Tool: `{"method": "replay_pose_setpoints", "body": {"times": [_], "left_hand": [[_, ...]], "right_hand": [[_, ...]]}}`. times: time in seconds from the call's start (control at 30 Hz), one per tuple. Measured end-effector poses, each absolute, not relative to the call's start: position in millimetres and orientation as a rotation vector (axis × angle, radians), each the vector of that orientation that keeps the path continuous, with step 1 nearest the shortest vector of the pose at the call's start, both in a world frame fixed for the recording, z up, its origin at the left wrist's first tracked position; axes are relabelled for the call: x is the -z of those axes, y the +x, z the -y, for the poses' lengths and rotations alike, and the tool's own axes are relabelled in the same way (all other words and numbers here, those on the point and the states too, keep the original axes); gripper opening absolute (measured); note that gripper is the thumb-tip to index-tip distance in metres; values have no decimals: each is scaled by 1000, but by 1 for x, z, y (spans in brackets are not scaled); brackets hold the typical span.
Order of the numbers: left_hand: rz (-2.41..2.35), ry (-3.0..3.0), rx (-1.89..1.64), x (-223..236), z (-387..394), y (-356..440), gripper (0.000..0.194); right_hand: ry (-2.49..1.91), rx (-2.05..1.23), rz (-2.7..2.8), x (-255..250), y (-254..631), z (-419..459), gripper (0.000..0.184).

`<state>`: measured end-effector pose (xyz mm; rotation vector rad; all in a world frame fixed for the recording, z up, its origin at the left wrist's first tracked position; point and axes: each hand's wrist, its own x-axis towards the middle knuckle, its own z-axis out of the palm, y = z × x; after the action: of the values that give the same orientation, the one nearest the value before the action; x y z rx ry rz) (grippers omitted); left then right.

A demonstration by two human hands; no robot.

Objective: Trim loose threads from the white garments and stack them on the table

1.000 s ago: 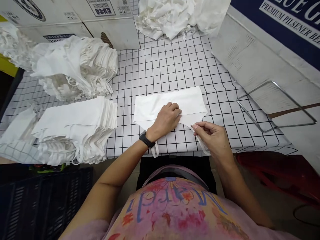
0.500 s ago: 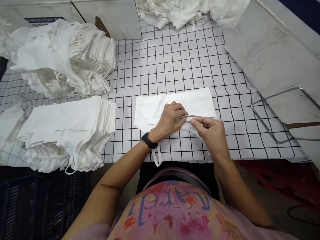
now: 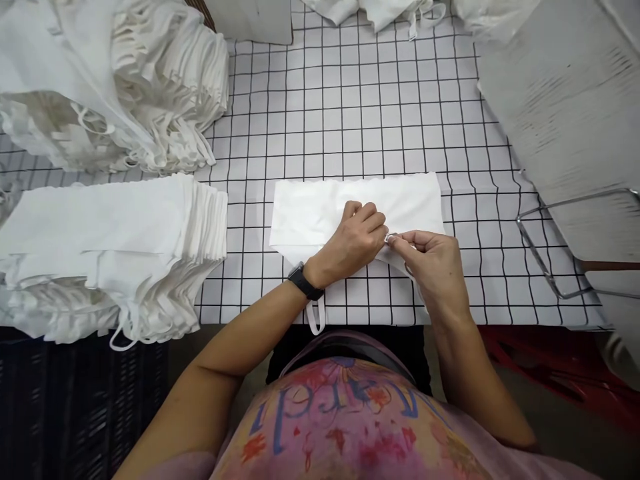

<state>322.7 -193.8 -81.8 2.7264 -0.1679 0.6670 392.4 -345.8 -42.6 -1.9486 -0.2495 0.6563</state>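
A white strappy garment (image 3: 310, 213) lies flat on the checked cloth, its wide band away from me and a strap loop (image 3: 316, 316) hanging toward the table's front edge. My left hand (image 3: 357, 233), with a black watch at the wrist, is closed over the garment's middle. Its fingers are curled and their tips are partly hidden. Between the thumb and fingers of my right hand (image 3: 434, 263) is a small white strap buckle (image 3: 389, 237), right beside the left knuckles. The strap running from the buckle is mostly covered by my right hand.
Neat stacks of white garments (image 3: 100, 213) and a looser pile (image 3: 175, 73) stand at the left. More white garments lie at the far edge. A cardboard box (image 3: 560, 120) and a bent metal wire frame (image 3: 535, 247) are at the right. Dark crates (image 3: 90, 400) sit below left.
My left hand has shifted slightly right and its fingers have curled more. My right hand now shows the strap buckle in its pinch. The camera view has tilted down.
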Motion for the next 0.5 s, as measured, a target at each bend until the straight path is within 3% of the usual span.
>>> {"method": "replay_pose_setpoints", "body": {"times": [0.5], "left_hand": [[171, 2718, -489, 76, 195, 319, 39]], "right_hand": [[-1966, -707, 119, 29, 394, 337, 20]]}}
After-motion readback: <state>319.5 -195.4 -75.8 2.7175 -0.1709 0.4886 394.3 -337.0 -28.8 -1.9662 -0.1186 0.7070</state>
